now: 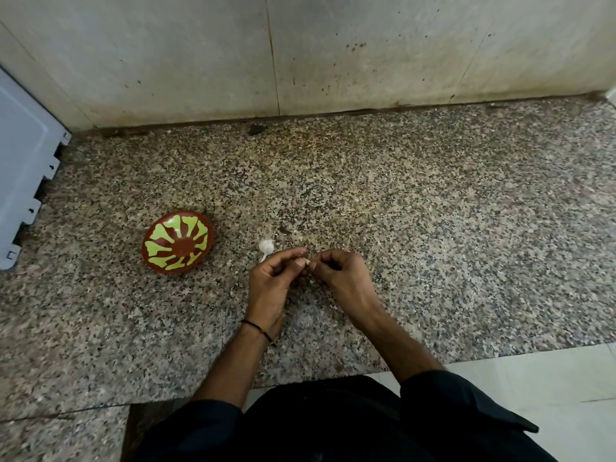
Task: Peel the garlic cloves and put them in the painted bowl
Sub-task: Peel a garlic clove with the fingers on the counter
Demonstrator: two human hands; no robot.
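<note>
— While the left hand [270,281] and the right hand [336,271] meet over the granite counter [433,201], where is the garlic?

— A small pale clove [304,261] sits between them. The left thumb and forefinger pinch it, the other fingers curled under. The right fingertips, curled in, nip its right end. Whether it touches the stone I cannot tell.

— Any more garlic about?

— A white garlic piece [266,245] with a short stalk lies on the counter just beyond the left fingers.

— And the painted bowl [179,241]?

— Brown-red with a yellow-green pattern, it stands left of the hands, near the garlic piece but apart from it.

— What room is there?

— Open speckled stone runs wide to the right of the hands and back to the wall [200,61], where a dark seam marks the joint. At far left a grey-blue panel [23,181] with a stepped edge juts over the counter, apart from the bowl. The counter's front edge passes under both forearms. Pale floor tiles [550,395] show past it on the right. A black thread band [256,325] circles the left wrist.
</note>
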